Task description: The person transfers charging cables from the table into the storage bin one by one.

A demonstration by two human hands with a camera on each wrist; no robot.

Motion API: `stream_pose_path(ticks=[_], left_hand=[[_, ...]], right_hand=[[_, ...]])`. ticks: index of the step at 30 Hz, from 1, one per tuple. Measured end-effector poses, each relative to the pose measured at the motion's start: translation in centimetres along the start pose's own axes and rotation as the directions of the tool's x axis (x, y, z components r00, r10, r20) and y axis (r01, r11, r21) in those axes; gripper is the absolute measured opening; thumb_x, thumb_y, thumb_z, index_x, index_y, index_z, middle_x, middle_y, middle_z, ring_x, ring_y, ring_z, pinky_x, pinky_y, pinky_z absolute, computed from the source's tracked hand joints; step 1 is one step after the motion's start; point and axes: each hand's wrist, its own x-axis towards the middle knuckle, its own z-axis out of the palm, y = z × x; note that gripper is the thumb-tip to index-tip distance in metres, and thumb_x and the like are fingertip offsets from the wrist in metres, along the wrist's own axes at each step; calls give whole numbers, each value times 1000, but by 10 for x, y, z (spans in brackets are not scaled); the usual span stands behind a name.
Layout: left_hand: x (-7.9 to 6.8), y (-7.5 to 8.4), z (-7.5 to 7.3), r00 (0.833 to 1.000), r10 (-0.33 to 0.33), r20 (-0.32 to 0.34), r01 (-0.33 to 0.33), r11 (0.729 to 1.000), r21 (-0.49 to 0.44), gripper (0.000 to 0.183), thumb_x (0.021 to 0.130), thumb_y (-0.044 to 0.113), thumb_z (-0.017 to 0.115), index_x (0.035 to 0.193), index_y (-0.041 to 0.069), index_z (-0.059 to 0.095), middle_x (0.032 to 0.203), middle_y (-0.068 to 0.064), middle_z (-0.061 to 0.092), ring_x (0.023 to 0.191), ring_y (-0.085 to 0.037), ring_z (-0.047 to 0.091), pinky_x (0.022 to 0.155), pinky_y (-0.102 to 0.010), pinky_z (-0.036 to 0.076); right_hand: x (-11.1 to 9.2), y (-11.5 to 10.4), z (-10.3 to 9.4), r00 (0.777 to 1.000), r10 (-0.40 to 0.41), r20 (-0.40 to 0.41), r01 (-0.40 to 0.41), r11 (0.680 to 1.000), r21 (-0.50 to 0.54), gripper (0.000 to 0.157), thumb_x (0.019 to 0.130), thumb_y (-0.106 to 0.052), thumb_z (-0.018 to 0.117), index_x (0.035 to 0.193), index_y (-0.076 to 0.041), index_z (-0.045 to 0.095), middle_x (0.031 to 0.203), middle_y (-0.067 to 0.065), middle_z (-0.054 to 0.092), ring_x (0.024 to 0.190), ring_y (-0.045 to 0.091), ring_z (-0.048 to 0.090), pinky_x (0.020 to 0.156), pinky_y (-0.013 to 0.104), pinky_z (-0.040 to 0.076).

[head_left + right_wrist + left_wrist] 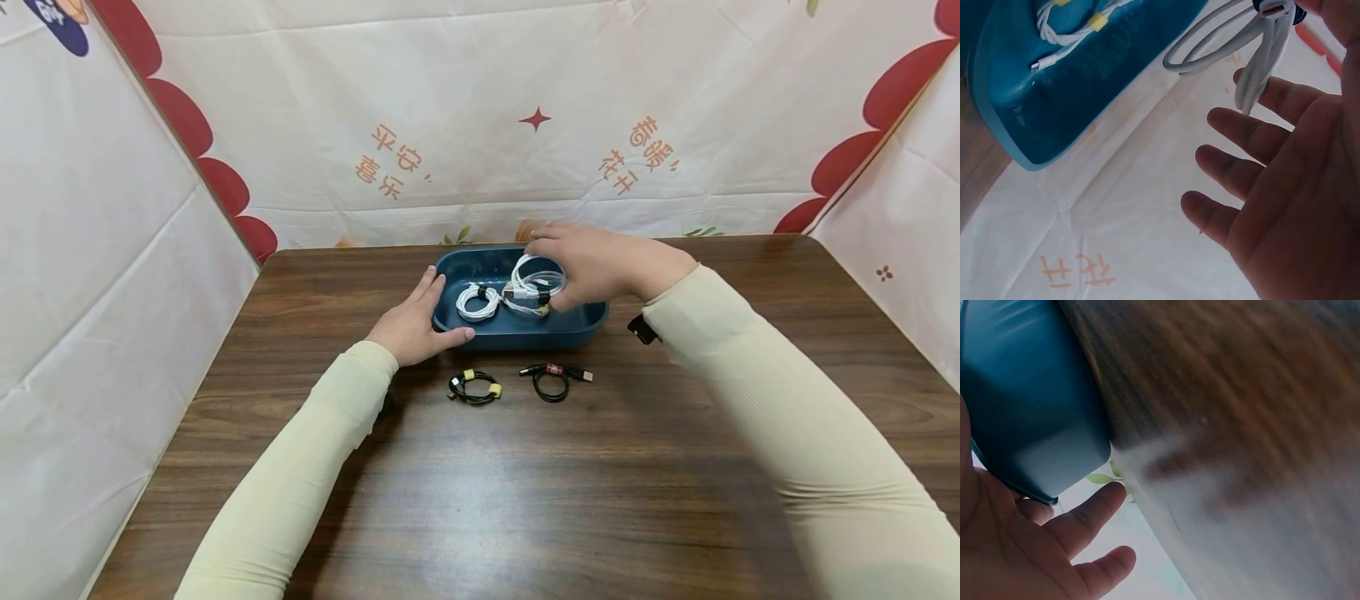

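Observation:
My right hand (600, 262) pinches a coiled white charging cable (1269, 47) with a dark tie between thumb and index finger, over the right part of a blue plastic box (525, 340). Its other fingers are spread out in the right wrist view. My left hand (414, 329) rests against the box's left end, thumb along the front rim and fingers fairly straight. Inside the box, a white coiled cable (467, 312) with a black tie lies at the left. Beneath the held coil is another white cable (1063, 40) with yellow ties.
On the brown wooden table (480, 500), in front of the box, lie a black cable (474, 400) with yellow ties and a black USB cable (552, 399) with a red tie. A printed white cloth (465, 83) hangs close behind the box and along both sides.

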Motion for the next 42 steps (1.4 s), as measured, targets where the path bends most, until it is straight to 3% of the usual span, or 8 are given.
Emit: stream_pose_path(ticks=[8, 16, 31, 42], left_hand=[[1, -1, 0, 1000, -1, -1, 1, 1000, 3, 107, 85, 76, 54, 161, 16, 9, 167, 1, -5, 143, -30, 35, 109, -47, 37], [1, -1, 0, 1000, 2, 8, -2, 1000, -7, 108, 85, 77, 53, 161, 17, 7, 166, 2, -7, 144, -30, 33, 109, -48, 37], [1, -1, 0, 1000, -1, 9, 1, 1000, -4, 108, 85, 76, 54, 161, 16, 7, 166, 2, -8, 145, -29, 31, 111, -47, 35], [0, -1, -1, 1000, -1, 9, 1, 1000, -16, 108, 85, 76, 54, 161, 17, 7, 166, 2, -7, 144, -30, 32, 110, -48, 36]], right_hand=[[7, 11, -2, 996, 91, 14, -92, 992, 84, 82, 85, -23, 74, 154, -6, 35, 157, 21, 29, 142, 40, 28, 112, 58, 28], [13, 22, -1, 986, 163, 40, -167, 977, 133, 78, 86, -23, 71, 153, -4, 36, 157, 22, 29, 142, 41, 27, 112, 59, 27], [19, 35, 13, 974, 196, 110, -213, 960, 180, 79, 88, -25, 72, 152, 2, 34, 154, 25, 32, 139, 42, 32, 111, 58, 28], [26, 38, 10, 946, 249, 206, -295, 925, 238, 81, 89, -26, 72, 154, 0, 31, 156, 23, 32, 140, 41, 34, 110, 57, 31]])
